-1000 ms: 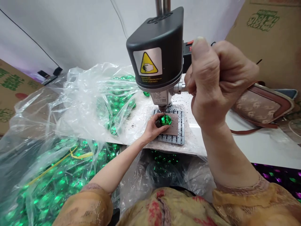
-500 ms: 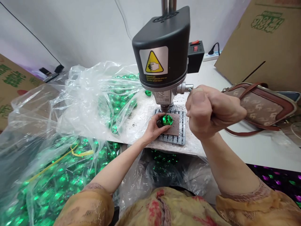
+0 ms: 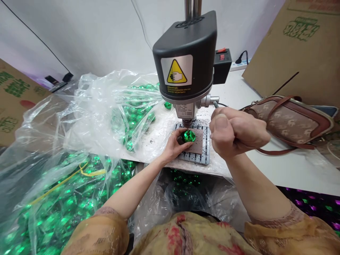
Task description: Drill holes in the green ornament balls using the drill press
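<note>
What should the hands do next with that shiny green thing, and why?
Maybe the right hand should gently ease the lever so the drill bit lifts. The bit seems to be down at the middle of the green piece, and the left hand holds it close by. I can't tell how deep it goes.

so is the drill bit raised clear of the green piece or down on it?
Down: the drill bit reaches the top of the green piece in the left hand; depth, cannot tell.

Lever [image 3: 216,105] mostly out of sight inside the right hand [image 3: 237,131], sticker fine print [image 3: 178,90] illegible
</note>
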`<state>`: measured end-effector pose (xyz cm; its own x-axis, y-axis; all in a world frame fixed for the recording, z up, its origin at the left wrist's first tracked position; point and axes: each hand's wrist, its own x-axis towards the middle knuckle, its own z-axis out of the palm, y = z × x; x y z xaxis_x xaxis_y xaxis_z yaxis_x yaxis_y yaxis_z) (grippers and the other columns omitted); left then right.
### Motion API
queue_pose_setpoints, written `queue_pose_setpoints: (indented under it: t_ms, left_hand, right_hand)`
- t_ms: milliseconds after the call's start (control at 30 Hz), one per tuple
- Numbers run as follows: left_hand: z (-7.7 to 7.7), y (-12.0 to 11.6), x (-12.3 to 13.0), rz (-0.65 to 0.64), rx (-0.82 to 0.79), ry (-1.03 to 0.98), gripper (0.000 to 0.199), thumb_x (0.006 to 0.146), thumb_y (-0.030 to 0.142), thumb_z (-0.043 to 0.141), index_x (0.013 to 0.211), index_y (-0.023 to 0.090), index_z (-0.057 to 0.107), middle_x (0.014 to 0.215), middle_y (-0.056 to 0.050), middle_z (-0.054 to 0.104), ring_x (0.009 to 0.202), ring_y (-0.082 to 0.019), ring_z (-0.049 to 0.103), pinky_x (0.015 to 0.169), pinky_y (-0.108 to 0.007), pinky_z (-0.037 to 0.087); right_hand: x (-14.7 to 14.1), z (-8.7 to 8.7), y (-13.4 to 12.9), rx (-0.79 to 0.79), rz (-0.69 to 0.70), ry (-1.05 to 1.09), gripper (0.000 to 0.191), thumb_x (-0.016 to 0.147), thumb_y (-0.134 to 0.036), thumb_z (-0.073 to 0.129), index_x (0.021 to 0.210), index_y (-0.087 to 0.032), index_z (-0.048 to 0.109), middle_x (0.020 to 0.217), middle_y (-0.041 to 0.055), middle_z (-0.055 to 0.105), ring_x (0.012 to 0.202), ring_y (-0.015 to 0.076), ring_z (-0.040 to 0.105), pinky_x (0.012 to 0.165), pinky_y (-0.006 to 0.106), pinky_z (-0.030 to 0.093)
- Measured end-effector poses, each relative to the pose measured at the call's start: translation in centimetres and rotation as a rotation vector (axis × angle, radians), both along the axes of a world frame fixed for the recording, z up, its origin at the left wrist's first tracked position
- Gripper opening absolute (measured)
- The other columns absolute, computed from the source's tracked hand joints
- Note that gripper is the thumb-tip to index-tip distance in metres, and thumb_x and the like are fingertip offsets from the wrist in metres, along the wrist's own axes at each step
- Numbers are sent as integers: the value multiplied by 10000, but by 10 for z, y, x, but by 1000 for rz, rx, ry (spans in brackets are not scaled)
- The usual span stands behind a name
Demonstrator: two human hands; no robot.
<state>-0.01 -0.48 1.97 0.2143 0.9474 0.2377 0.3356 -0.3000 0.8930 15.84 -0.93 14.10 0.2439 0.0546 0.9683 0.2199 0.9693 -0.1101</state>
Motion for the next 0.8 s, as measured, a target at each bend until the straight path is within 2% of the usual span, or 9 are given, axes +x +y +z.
queue_pose_setpoints:
  t_ms: [300, 500, 600, 667, 733, 767, 800]
  left_hand:
    - [-3, 0, 1, -6, 7, -35, 519, 743, 289, 827, 1182, 169, 578, 1178, -105, 691, 1120, -255, 656, 998, -414, 521]
    - [0, -2, 3, 5, 0, -59, 504, 740, 277, 828, 1167, 170, 583, 1155, -106, 699, 1096, -247, 665, 990, -408, 526]
    - [2, -1, 6, 34, -6, -57, 481, 737, 294, 830, 1135, 176, 588, 1128, -99, 700, 1074, -240, 666, 969, -403, 529]
    - [2, -5, 7, 99, 6, -30, 479, 727, 315, 834, 1115, 183, 585, 1100, -91, 693, 1046, -236, 664, 943, -401, 532]
    - [2, -16, 7, 208, 58, 55, 471, 727, 355, 829, 1094, 192, 583, 1054, -81, 679, 994, -233, 660, 895, -397, 538]
    - [1, -25, 5, 241, 108, 115, 460, 737, 381, 818, 1088, 196, 584, 1032, -80, 672, 971, -233, 656, 868, -392, 538]
    - [0, -36, 2, 227, 174, 184, 451, 753, 408, 802, 1090, 200, 586, 1018, -81, 667, 956, -233, 652, 845, -383, 538]
  right_hand:
    - [4, -3, 3, 59, 48, -85, 381, 788, -62, 489, 611, -204, 184, 515, -59, 272, 412, 49, 253, 399, 257, 226]
    - [5, -5, -5, 30, 55, -125, 438, 769, -29, 518, 563, -188, 165, 466, -65, 254, 404, 42, 254, 409, 264, 231]
    - [0, 10, -9, -73, 25, -30, 440, 827, -53, 531, 557, -189, 212, 475, -65, 254, 404, 40, 284, 414, 269, 218]
    - [-3, 27, -9, -196, -2, 48, 408, 877, -88, 531, 545, -190, 316, 486, -62, 294, 417, 45, 318, 427, 282, 212]
    - [-5, 44, -8, -331, 5, 147, 429, 893, -137, 557, 516, -197, 362, 461, -61, 326, 409, 52, 330, 441, 301, 226]
    - [-6, 51, -7, -342, 4, 159, 429, 890, -146, 571, 511, -198, 376, 458, -62, 335, 405, 50, 321, 451, 307, 233]
    - [-6, 56, -6, -355, 1, 169, 435, 885, -153, 586, 508, -199, 376, 458, -64, 334, 406, 47, 320, 461, 308, 243]
